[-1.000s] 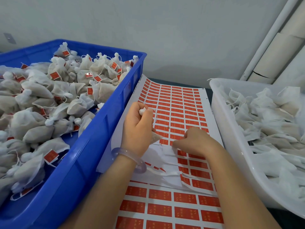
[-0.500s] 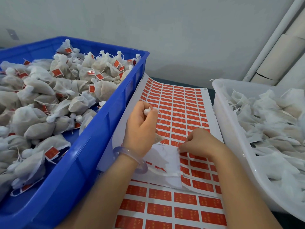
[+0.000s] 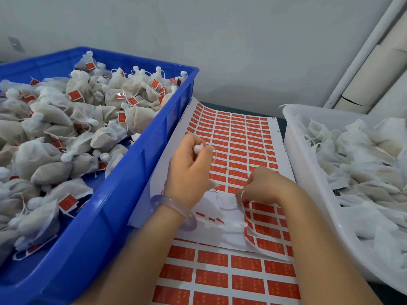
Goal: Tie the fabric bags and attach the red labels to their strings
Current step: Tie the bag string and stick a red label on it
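Left hand [image 3: 189,172] is clenched around a fabric bag [image 3: 198,148], whose tied top protrudes above the fingers. Right hand [image 3: 264,186] pinches the label sheet [image 3: 242,137] at its peeled edge with curled fingers. Blue crate [image 3: 141,172], at left, holds tied, labelled bags [image 3: 55,170]. White tub [image 3: 306,168], at right, holds loose bags [image 3: 363,172].

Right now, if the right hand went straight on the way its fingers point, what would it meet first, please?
Probably the bag sticking out under the left hand; depth is unclear.
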### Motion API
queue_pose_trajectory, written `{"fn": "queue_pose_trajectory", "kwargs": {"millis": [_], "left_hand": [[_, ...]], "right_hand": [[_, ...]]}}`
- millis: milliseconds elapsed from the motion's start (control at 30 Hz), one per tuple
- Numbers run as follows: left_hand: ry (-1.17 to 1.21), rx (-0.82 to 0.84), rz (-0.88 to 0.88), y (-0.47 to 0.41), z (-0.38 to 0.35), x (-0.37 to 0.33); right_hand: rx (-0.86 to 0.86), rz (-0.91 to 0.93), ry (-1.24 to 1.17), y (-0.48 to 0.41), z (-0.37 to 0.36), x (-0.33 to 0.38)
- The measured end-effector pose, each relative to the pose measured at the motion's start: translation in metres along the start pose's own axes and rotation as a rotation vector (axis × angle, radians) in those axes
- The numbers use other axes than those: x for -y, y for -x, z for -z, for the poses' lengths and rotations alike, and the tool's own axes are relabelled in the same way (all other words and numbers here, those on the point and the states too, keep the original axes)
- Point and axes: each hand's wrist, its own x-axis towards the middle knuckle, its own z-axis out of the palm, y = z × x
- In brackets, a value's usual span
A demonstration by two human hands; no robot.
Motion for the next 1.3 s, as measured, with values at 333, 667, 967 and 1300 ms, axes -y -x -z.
{"fn": "queue_pose_trajectory", "kwargs": {"millis": [333,667,967,1300], "left_hand": [[-0.001,0.025,-0.016,-0.001,0.001,0.002],[-0.359,0.147,0.048,0.006,-0.001,0.007],[-0.495,0.234,0.127,0.007,-0.001,0.003],[-0.728,0.421,0.109,0.011,-0.009,0.012]], "right_hand": [[0.021,-0.001,-0.084,0.007,0.006,-0.002],[-0.008,0.058,-0.306,0.018,-0.003,-0.002],[-0.216,0.151,-0.56,0.034,-0.025,-0.031],[-0.306,0.267,-0.657,0.04,-0.032,-0.038]]}}
